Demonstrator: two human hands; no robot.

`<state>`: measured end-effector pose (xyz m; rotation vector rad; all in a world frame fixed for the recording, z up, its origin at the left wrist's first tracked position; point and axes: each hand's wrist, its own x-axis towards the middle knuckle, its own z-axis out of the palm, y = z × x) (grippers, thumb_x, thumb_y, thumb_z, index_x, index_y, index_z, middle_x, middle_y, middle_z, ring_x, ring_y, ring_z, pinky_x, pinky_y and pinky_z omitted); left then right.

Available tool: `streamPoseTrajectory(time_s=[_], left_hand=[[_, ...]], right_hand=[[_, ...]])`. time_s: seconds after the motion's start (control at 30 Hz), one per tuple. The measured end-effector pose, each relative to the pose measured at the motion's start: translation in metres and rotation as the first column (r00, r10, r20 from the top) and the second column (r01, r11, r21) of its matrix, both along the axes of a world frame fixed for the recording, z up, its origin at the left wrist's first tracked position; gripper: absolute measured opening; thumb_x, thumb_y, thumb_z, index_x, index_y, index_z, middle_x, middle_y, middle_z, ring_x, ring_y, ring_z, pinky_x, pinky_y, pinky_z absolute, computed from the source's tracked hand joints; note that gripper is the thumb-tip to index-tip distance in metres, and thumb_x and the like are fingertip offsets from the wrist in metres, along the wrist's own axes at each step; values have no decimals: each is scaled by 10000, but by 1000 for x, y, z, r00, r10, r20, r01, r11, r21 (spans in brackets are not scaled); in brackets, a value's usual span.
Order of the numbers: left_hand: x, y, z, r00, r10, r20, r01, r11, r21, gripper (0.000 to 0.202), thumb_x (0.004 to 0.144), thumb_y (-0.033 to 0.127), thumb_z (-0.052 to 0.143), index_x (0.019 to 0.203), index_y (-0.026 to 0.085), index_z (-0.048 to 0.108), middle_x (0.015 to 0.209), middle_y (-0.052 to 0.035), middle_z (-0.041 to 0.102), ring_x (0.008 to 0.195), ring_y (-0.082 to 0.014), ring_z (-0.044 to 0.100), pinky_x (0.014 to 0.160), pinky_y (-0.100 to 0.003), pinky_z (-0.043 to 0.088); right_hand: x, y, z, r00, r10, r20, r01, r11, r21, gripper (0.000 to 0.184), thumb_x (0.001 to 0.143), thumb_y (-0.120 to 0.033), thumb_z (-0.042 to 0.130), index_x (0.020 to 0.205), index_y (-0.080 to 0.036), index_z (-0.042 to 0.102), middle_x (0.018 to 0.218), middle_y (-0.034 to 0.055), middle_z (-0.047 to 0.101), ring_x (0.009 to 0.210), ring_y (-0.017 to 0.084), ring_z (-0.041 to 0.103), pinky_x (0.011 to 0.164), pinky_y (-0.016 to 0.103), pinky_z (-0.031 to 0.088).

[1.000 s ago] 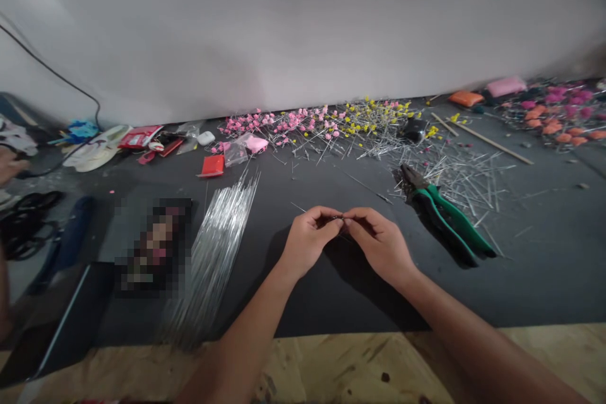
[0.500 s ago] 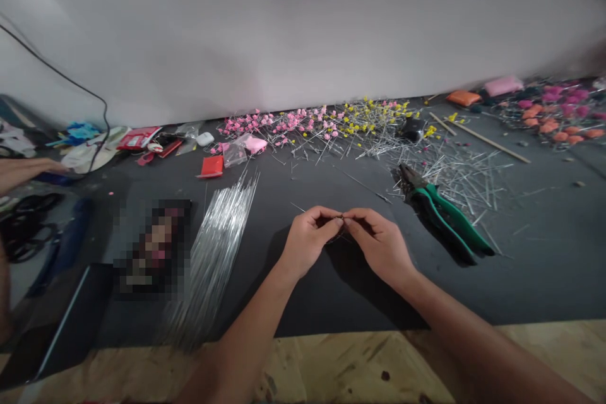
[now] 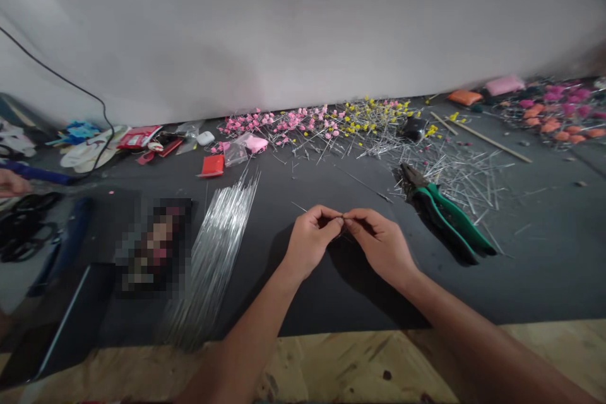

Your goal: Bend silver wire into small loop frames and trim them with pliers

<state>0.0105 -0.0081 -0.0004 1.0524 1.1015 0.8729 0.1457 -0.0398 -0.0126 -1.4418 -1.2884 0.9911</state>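
My left hand (image 3: 310, 240) and my right hand (image 3: 381, 243) meet fingertip to fingertip over the dark mat, each closed in a pinch. Between them is a thin wire (image 3: 298, 207), one end showing beyond the left knuckles; most of it is hidden by fingers. Fine strands show faintly under the fingertips. Right of my right hand lie pliers (image 3: 447, 214) with green and black handles, jaws pointing away. A bundle of straight silver wires (image 3: 218, 252) lies to the left of my left hand.
Pink-tipped wires (image 3: 265, 121) and yellow-tipped wires (image 3: 374, 115) line the wall. Loose cut wires (image 3: 466, 177) lie behind the pliers. A red packet (image 3: 212, 166), a wooden stick (image 3: 495, 142) and a dark phone-like slab (image 3: 71, 322) are around. Another person's hand (image 3: 12, 183) is at far left.
My hands keep almost the same pinch and place. At far left, the other person's hand has drawn back toward the frame edge, showing more of a blue handle.
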Motion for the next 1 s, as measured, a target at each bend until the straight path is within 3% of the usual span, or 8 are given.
streamPoseTrajectory(time_s=[0.23,0.43,0.53,1.0], left_hand=[[0,-1,-2,1000,3,10,-3,999,33,103,707,237,624,767,155,616,703,-1,616,666,-101,561,671,-244,442],[0,-2,1,991,14,-130,19,968,251,156,744,292,602,846,186,655,876,-37,644,812,-147,588,759,-273,453],[0,-3,1,986,20,-165,30,956,291,155,755,292,589,856,196,659,903,-38,642,835,-150,586,768,-270,451],[-1,-1,-2,999,-34,-7,34,999,15,103,699,228,599,776,159,601,721,12,579,682,-91,529,683,-235,411]], right_hand=[[0,-1,4,1000,-14,12,14,1000,5,208,786,-363,536,865,-209,651,796,33,680,707,161,624,647,287,508],[2,1,5,996,-48,-76,46,998,-32,229,763,-378,570,898,-203,631,832,42,686,755,177,639,694,308,517],[4,2,4,997,-48,-67,45,998,-46,225,765,-383,570,876,-201,644,822,43,687,751,180,640,697,313,516],[2,-2,6,1000,-11,-18,10,999,-33,198,769,-379,565,845,-226,666,792,27,684,721,171,636,664,300,518]])
